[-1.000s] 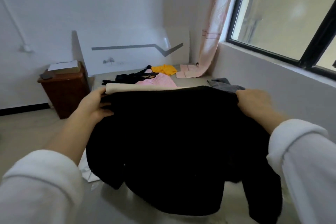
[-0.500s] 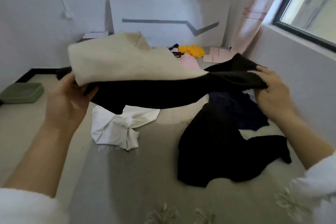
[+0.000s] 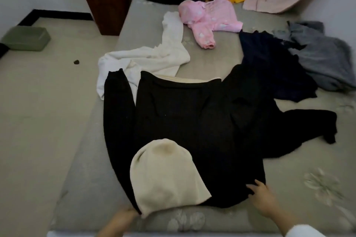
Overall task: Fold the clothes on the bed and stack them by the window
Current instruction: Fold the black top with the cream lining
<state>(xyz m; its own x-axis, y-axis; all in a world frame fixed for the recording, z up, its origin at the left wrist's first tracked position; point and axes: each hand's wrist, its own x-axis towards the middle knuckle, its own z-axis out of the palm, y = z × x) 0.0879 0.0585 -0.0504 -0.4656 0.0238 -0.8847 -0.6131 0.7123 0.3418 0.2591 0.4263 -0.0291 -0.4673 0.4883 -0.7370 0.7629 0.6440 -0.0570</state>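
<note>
The cream-lined black sweater [image 3: 183, 121] is lying flat on the bed [image 3: 300, 156]. The right hand [image 3: 264, 197] is pressing its near hem with straight fingers. I cannot tell the left hand's [image 3: 119, 222] grip.

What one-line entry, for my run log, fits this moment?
black cream-lined hooded top: flat on grey bed; left hand: at cream hood; right hand: on its edge

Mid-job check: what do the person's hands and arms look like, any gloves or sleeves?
Both are bare: no gloves, and no ring or watch that the blur lets me see. The right hand comes out of a white, soft-looking sleeve at the bottom right corner. The left hand shows with a bare wrist only; no sleeve in frame there.
</note>
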